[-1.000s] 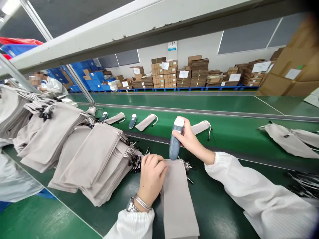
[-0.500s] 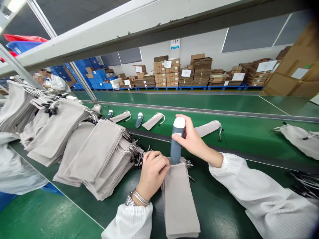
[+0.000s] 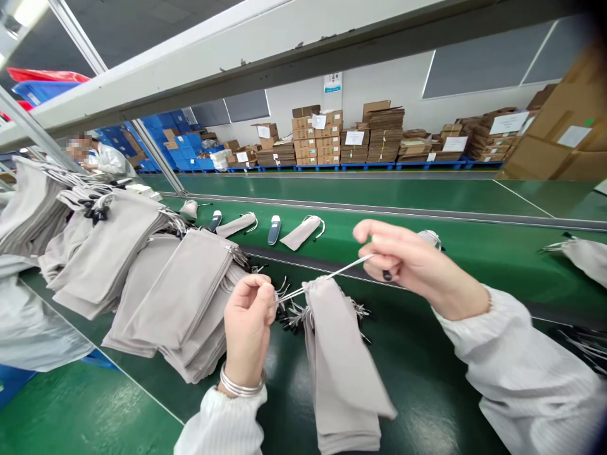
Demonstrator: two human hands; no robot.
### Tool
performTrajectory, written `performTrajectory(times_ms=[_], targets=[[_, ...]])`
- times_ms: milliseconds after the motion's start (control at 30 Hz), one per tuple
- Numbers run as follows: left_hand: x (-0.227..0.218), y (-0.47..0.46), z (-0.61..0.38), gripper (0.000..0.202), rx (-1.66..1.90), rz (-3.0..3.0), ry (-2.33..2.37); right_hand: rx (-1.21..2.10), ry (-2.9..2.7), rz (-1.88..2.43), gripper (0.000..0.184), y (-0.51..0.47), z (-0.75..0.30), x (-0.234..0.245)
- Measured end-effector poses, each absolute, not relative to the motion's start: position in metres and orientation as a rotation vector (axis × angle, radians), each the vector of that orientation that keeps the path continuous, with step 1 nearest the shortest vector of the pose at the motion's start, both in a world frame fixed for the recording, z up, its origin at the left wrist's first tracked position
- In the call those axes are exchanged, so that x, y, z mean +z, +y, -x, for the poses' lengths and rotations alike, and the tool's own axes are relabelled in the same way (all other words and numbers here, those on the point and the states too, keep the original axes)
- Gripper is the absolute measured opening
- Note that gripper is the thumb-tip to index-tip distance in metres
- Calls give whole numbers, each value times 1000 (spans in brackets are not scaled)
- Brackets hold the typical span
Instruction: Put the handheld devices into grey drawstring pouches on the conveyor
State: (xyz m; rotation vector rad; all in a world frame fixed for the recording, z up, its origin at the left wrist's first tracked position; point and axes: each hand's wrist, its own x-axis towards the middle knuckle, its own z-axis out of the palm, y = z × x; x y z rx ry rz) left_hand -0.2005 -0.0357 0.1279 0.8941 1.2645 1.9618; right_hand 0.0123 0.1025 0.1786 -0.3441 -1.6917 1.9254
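The taupe fabric drawstring pouch is a plain, unpatterned grey-beige. Its thin white drawcord contrasts with the small black cord ends beside it. The counter is glossy dark green. The white sleeve carries a fine lengthwise ribbed pattern, and the metal bangle is silver. The oblong plastic device is slate blue with a white tip. The cardboard cartons are brown with white labels, and the plastic crates are bright blue.
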Motion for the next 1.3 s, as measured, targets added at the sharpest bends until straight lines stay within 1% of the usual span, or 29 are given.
performTrajectory(times_ms=[67, 133, 167, 233, 300, 367, 433, 467, 500, 600, 667, 767, 833, 867, 967, 1033, 1133, 1233, 1300], targets=[[125, -32, 204, 21, 1894, -996, 1288, 1877, -1518, 351, 16, 100, -23, 191], [116, -27, 201, 17, 1732, -1228, 1434, 1746, -1372, 357, 13, 103, -28, 201], [109, -24, 197, 18, 1630, -1389, 1540, 1630, -1312, 364, 12, 107, -28, 203], [94, -17, 190, 26, 1408, -1735, 1737, 1335, -1280, 395, 15, 123, -20, 201], [80, -12, 185, 28, 1195, -2011, 1836, 1074, -1406, 478, 24, 146, -2, 192], [70, -9, 182, 22, 1074, -2135, 1878, 927, -1670, 586, 42, 173, 26, 178], [65, -8, 182, 17, 1046, -2178, 1899, 884, -1993, 671, 62, 197, 62, 162], [63, -9, 182, 17, 1059, -2188, 1900, 879, -2155, 715, 67, 207, 83, 153], [63, -9, 182, 18, 1076, -2190, 1899, 874, -2301, 775, 67, 215, 104, 145], [63, -11, 181, 17, 1098, -2171, 1914, 850, -2543, 1001, 56, 231, 168, 119], [64, -13, 181, 14, 1084, -2190, 1928, 833, -2543, 1134, 52, 237, 203, 104], [67, -15, 183, 15, 1103, -2287, 1872, 835, -2450, 1297, 58, 242, 233, 86], [71, -17, 185, 17, 1162, -2328, 1716, 888, -2380, 1354, 62, 246, 238, 79], [72, -19, 187, 17, 1210, -2314, 1618, 933, -2348, 1352, 60, 247, 236, 77], [78, -22, 192, 13, 1395, -2085, 1394, 1080, -2244, 1229, 40, 242, 215, 81], [81, -22, 195, 11, 1498, -1846, 1351, 1130, -2167, 1128, 31, 227, 191, 89], [86, -21, 200, 12, 1531, -1608, 1344, 1237, -2031, 937, 34, 188, 141, 104], [90, -19, 198, 13, 1549, -1517, 1322, 1434, -1869, 645, 42, 144, 91, 116], [94, -19, 192, 12, 1613, -1467, 1310, 1517, -1863, 539, 42, 122, 65, 119]])
